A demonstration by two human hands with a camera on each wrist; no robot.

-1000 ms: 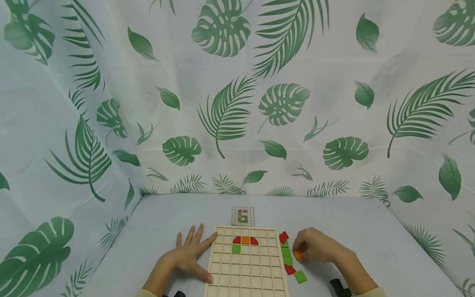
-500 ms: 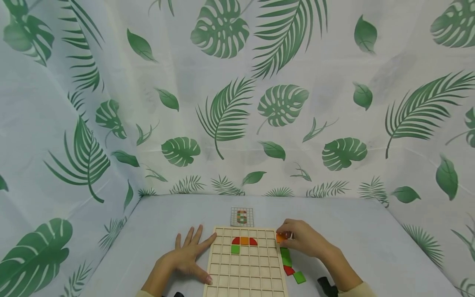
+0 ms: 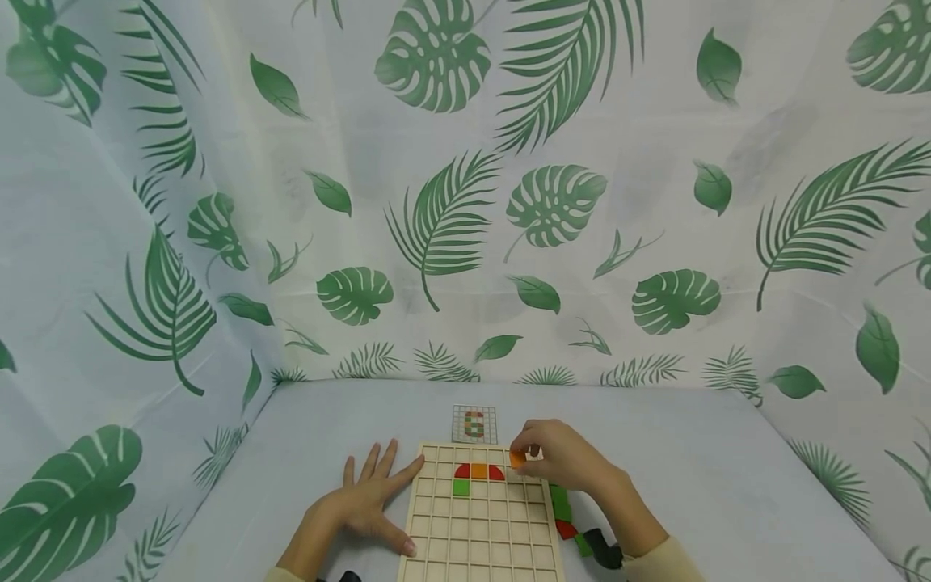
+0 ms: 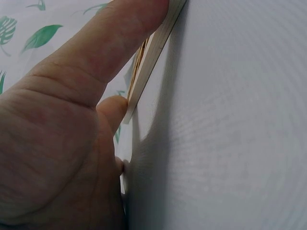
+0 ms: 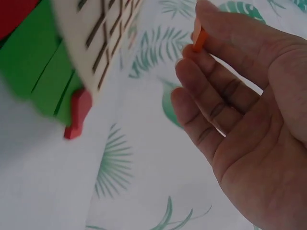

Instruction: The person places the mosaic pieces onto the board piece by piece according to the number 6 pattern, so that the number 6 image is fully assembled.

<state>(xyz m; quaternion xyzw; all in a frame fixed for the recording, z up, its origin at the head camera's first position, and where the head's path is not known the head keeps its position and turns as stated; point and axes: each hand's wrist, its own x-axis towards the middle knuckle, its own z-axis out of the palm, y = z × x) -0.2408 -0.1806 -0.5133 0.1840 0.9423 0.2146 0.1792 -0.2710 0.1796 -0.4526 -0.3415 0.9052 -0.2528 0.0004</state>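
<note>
A wooden grid board (image 3: 480,533) lies on the table. In its upper rows sit a red quarter-round tile (image 3: 462,471), an orange square tile (image 3: 479,471), another red rounded tile (image 3: 496,473) and a green square tile (image 3: 461,487). My left hand (image 3: 367,505) is spread flat beside the board, with thumb and index fingertip touching its left edge. My right hand (image 3: 563,457) pinches an orange tile (image 3: 517,459) between thumb and fingers, over the board's upper right cells. The right wrist view shows that orange tile (image 5: 199,40) edge-on, the other fingers loosely bent.
Green tiles (image 3: 560,503) and a red tile (image 3: 566,529) lie along the board's right edge, partly behind my right arm. Past the board's far edge lies a small pattern card (image 3: 474,424) with a coloured figure on a grid. Leaf-printed cloth (image 3: 465,242) hangs behind.
My right hand has carried the orange tile left from beside the loose tiles to above the board. The left hand has stayed at the board's edge.
</note>
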